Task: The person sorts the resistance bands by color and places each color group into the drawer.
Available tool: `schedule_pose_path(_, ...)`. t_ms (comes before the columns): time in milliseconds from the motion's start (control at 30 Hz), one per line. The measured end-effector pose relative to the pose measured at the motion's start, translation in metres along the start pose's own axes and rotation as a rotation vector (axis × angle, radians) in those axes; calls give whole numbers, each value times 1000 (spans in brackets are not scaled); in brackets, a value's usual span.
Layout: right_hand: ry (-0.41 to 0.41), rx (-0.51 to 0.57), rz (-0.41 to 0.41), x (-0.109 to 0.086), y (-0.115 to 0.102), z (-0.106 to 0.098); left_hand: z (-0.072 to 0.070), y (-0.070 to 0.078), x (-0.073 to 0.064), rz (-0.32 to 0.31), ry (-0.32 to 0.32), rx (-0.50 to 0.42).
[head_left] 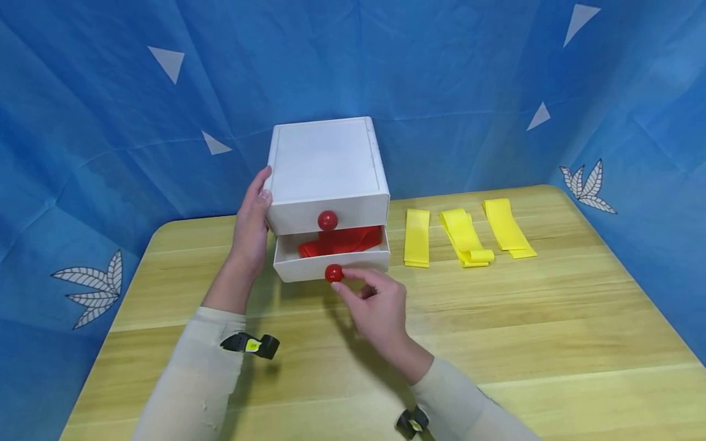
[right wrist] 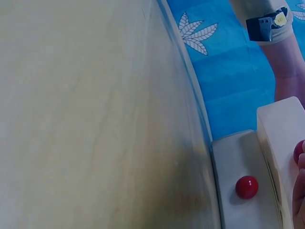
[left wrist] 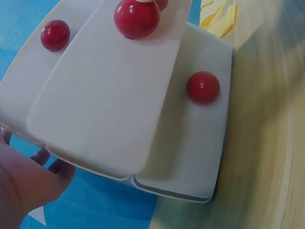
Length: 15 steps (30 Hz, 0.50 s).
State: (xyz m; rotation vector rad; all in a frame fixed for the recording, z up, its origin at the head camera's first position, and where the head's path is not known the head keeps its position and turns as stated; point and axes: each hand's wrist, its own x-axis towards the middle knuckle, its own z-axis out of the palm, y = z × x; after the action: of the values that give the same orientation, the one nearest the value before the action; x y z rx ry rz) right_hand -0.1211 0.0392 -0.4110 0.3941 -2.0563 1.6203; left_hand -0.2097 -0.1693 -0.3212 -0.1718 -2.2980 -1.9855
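Observation:
A white drawer cabinet (head_left: 328, 162) stands at the back of the table, with round red knobs on its drawers. Its middle drawer (head_left: 303, 269) is pulled partway out, and a folded red ribbon (head_left: 342, 241) lies inside. Thumb and fingertips of my right hand (head_left: 380, 306) pinch that drawer's red knob (head_left: 333, 273). My left hand (head_left: 250, 226) rests against the cabinet's left side, fingers along the wall. The top drawer, with its own knob (head_left: 328, 220), is closed. In the left wrist view the bottom drawer (left wrist: 190, 148) shows closed beneath the pulled-out one.
To the cabinet's right lie three folded yellow ribbons: a near one (head_left: 417, 239), a middle one (head_left: 463, 236) with a curled end, and a far one (head_left: 504, 226). A blue curtain (head_left: 441, 79) hangs behind the wooden table (head_left: 551, 318).

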Motion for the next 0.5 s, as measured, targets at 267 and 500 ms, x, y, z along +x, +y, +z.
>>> schedule_pose_path(267, -11, -14, 14, 8, 1, 4, 0, -1, 1, 5, 13, 5)
schedule_pose_path(500, 2, -25, 14, 15, 5, 7, 0, -3, 0, 20, 10, -5)
